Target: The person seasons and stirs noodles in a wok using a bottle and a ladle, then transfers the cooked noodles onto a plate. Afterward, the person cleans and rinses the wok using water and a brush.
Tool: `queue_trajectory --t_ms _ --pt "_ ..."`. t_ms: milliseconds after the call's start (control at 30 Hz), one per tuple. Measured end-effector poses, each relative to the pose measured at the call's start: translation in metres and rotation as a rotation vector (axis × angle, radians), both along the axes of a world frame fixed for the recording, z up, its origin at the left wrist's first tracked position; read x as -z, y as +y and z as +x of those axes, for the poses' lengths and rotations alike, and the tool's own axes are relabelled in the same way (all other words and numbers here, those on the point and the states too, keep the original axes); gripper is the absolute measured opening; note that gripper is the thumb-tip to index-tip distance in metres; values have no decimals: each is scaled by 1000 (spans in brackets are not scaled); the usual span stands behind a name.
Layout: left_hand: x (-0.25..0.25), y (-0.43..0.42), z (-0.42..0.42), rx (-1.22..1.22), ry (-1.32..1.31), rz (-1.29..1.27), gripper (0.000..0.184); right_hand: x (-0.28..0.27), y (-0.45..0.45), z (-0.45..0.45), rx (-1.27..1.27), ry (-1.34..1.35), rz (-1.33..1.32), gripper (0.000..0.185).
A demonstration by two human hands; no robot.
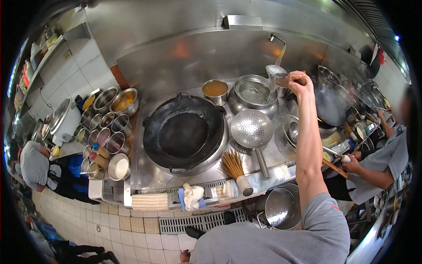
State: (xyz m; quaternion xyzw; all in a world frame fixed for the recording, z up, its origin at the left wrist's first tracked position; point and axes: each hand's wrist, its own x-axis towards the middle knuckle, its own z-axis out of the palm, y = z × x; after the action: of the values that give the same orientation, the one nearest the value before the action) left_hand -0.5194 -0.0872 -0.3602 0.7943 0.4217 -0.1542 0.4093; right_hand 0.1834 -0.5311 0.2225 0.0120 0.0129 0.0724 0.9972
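Note:
My right hand (300, 84) is stretched forward over the range, its fingers wrapped round the wooden handle of a ladle. The ladle's bowl (276, 69) is tilted under the faucet (278, 42), and water spills off it towards a steel pot (253, 92) holding water. A pot of amber liquid (215, 89) stands left of that pot. Nearer me lies a perforated strainer (251, 128), its handle pointing my way. My left hand (185, 256) hangs low beside my body, away from the range; its fingers are mostly hidden.
A black wok (183, 132) sits on the left burner. A bamboo brush (238, 171) and folded cloths (192, 196) lie along the front edge. Seasoning containers (118, 167) crowd the left side. At right, a co-worker (373, 169) works near a steaming wok (329, 105). Below stands a large pot (282, 207).

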Motion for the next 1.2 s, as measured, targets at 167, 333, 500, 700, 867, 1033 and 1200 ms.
queue_trajectory --t_ms 167,333,500,700,867,1033,1200 --pt "0 -1 -4 -1 -6 2 40 5 -4 -1 -74 93 -65 9" --pt "9 2 -12 5 -32 7 40 20 0 -24 -219 17 -63 20" --pt "54 5 -43 91 -141 63 40 32 19 -72 -335 29 -178 3" --pt "-19 4 -21 173 -112 23 35 42 54 -130 -519 -2 -193 26" --pt "-15 15 -9 196 -335 -30 40 69 94 -164 -718 24 62 38" --pt "-5 4 -2 119 7 -5 45 102 140 -185 -868 121 163 37" --pt "-33 -13 -10 -257 -82 -291 48 122 160 -176 -965 173 -388 14"
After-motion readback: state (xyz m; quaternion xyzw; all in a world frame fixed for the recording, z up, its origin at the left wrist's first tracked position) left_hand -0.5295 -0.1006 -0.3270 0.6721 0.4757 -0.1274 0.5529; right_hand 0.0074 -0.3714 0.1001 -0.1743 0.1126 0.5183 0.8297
